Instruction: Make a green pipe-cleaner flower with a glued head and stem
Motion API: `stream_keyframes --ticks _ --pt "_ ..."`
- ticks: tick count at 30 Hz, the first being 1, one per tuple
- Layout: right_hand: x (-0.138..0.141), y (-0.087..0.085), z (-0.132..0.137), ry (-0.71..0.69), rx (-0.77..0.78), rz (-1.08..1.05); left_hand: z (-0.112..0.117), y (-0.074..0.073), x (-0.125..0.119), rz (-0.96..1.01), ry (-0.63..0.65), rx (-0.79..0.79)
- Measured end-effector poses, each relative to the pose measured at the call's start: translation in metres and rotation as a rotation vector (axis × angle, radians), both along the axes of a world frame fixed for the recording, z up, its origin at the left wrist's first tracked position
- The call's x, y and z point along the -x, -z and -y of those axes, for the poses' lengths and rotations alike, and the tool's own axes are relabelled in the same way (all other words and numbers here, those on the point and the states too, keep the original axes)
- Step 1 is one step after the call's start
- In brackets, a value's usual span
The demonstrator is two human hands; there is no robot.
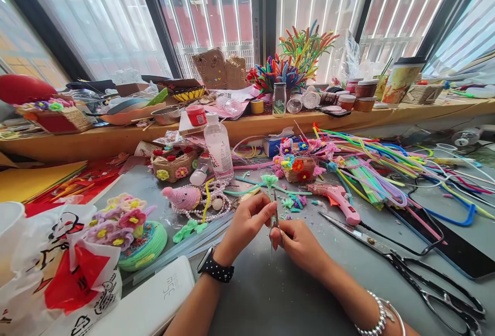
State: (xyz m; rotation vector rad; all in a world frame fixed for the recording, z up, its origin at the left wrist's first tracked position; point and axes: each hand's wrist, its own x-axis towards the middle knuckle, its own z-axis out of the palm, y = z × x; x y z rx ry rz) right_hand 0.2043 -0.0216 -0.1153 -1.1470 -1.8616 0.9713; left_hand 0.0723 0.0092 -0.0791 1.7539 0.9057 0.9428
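Note:
My left hand (253,217), with a dotted black watch strap on the wrist, pinches the stem of a mint-green pipe-cleaner flower (269,180), its fringed head upright above the fingers. In my right hand (297,243) is a small pair of scissors (275,217), fingers through the handles and blades pointing up beside the flower. Whether the blades touch the flower cannot be made out. Green and purple scraps (294,202) lie just behind my hands. To the right are a pink glue gun (336,199) and large black-handled scissors (410,269).
Left of my hands stand a crocheted flower pot (145,246), a white box (154,300) and a plastic bag (65,269). A clear bottle (217,148) and flowered twine baskets (174,163) sit behind. Loose pipe cleaners (371,171) spread at right, near a dark flat panel (448,243).

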Motion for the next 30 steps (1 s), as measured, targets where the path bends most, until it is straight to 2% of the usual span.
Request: stream_keyframes --ticks 7,21,27,30 --pt "-0.0003 -0.0040 0.0010 0.000 0.015 0.034 0.0015 -0.0043 0.0012 -0.058 0.019 -0.048" --pt "-0.0020 -0.0004 -0.0021 0.107 -0.061 0.075 -0.0002 -0.0003 0.0001 -0.077 0.010 -0.050" --pt "-0.0015 -0.0026 -0.0016 0.128 -0.062 0.106 -0.0015 0.0015 -0.0012 0.009 -0.066 0.001" --pt "-0.0011 -0.0026 -0.0013 0.114 -0.060 0.108 -0.0002 -0.0010 -0.0019 0.063 -0.055 0.040"
